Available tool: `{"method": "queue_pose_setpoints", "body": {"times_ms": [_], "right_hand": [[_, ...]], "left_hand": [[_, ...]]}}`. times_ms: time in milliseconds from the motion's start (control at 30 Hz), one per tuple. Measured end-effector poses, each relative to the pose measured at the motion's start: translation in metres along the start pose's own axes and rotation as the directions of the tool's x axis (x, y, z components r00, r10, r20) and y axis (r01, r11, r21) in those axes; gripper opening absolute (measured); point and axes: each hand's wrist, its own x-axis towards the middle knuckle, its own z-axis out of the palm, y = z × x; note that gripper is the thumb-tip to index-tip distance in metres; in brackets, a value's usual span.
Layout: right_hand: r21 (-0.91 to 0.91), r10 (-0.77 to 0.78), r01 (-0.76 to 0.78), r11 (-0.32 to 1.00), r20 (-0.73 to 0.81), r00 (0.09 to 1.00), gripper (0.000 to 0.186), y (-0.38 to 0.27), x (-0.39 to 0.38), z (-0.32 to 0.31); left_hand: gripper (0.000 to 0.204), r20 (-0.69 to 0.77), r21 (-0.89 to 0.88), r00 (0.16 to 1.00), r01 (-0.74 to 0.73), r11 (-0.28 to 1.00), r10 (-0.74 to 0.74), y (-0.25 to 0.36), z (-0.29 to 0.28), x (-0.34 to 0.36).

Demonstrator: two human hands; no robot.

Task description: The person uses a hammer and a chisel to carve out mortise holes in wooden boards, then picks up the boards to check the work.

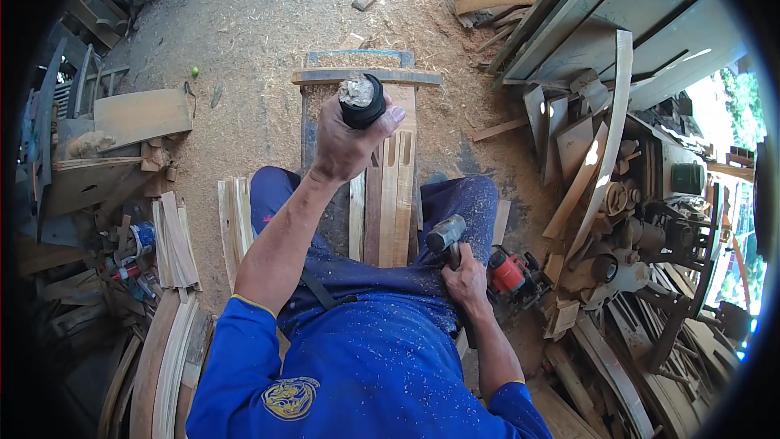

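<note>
My left hand is raised over the bench, closed around an upright chisel. Its thick black-wrapped handle has a pale, battered top, and the blade is hidden below my hand. My right hand grips a hammer by its handle, near my right thigh. The grey metal hammer head points up and away from me. Between my legs several wooden strips lie side by side on the bench, with long slots cut near their far ends.
A wooden bar crosses the bench's far end. By my right leg sits a red power tool. Curved boards are stacked on the left; a machine and leaning planks stand on the right. Shavings cover the floor.
</note>
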Motion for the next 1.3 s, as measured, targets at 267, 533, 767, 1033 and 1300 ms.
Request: {"method": "queue_pose_setpoints", "body": {"times_ms": [267, 533, 767, 1033, 1300], "right_hand": [[0.003, -0.005, 0.005, 1.0, 0.008, 1.0, 0.034, 0.003, 0.001, 0.001], [-0.013, -0.029, 0.029, 0.999, -0.008, 1.0, 0.034, 0.004, 0.0, 0.002], [-0.024, -0.041, 0.04, 0.999, 0.0, 0.999, 0.033, 0.004, 0.001, 0.002], [-0.021, -0.022, 0.023, 1.0, 0.032, 0.999, 0.033, 0.002, 0.0, 0.0], [-0.036, -0.046, 0.048, 0.998, 0.05, 0.998, 0.032, 0.004, 0.001, 0.002]], "left_hand": [[0.017, 0.004, 0.014, 0.999, 0.037, 0.999, -0.037, -0.003, 0.0, 0.0], [0.011, 0.014, 0.093, 0.999, -0.038, 0.995, 0.037, -0.007, 0.005, 0.001], [0.014, 0.103, 0.198, 0.993, -0.071, 0.978, 0.051, -0.005, 0.01, 0.004], [0.021, 0.305, 0.251, 0.951, -0.133, 0.959, 0.052, 0.001, 0.034, 0.023], [0.015, -0.028, 0.022, 0.999, 0.022, 1.0, -0.021, -0.009, -0.014, 0.009]]}}
